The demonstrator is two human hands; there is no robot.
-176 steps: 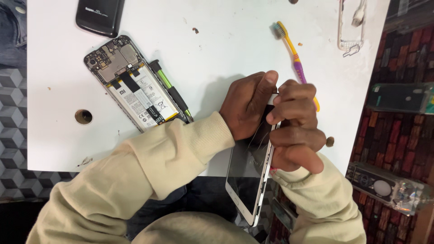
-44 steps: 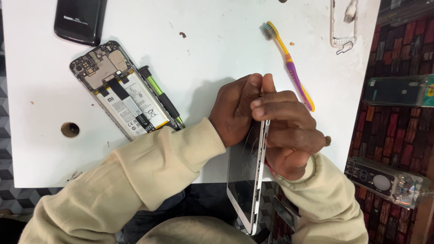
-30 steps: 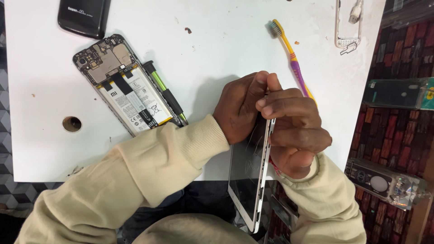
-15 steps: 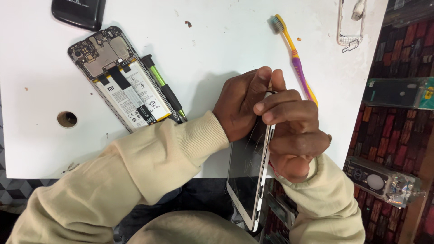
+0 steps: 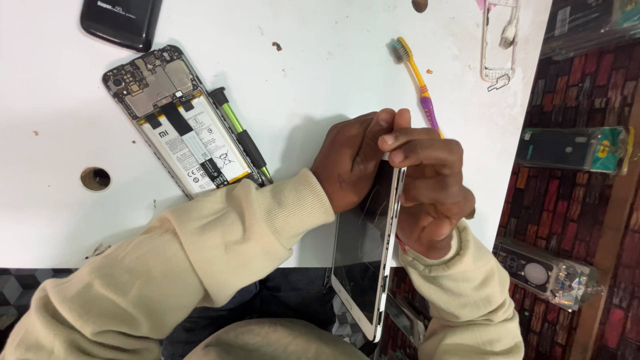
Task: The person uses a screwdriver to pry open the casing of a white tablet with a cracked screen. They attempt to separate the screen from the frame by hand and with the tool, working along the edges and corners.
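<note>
White and scuffed, the bench (image 5: 320, 60) fills most of the view, with a patterned floor below its near edge and a red brick-patterned surface to its right. Both hands meet at the bench's near right edge around a white phone (image 5: 365, 267), held on edge so that its dark screen faces left and its lower end hangs off the bench toward the person's lap. The left hand (image 5: 350, 163) wraps the phone's upper part from the screen side, and the right hand (image 5: 430, 193) closes on it from the other side, fingertips pinched at the top corner where screen meets frame; no tool shows between them, though one could be hidden. Judging from the thin gap along the phone's right edge, the screen seems partly lifted from its frame but not yet parted. Left of the white phone, well apart, a second phone with its back off (image 5: 177, 120) lies flat, battery and circuit board bare, so its opening looks done. Just beside that open phone lies a green-and-black pry tool (image 5: 241, 133). A black back cover (image 5: 123, 20) rests beyond it near the far edge. Above the white phone lie a yellow-and-purple toothbrush (image 5: 417, 77) and, farther right, a thin pale phone frame (image 5: 500, 40).
</note>
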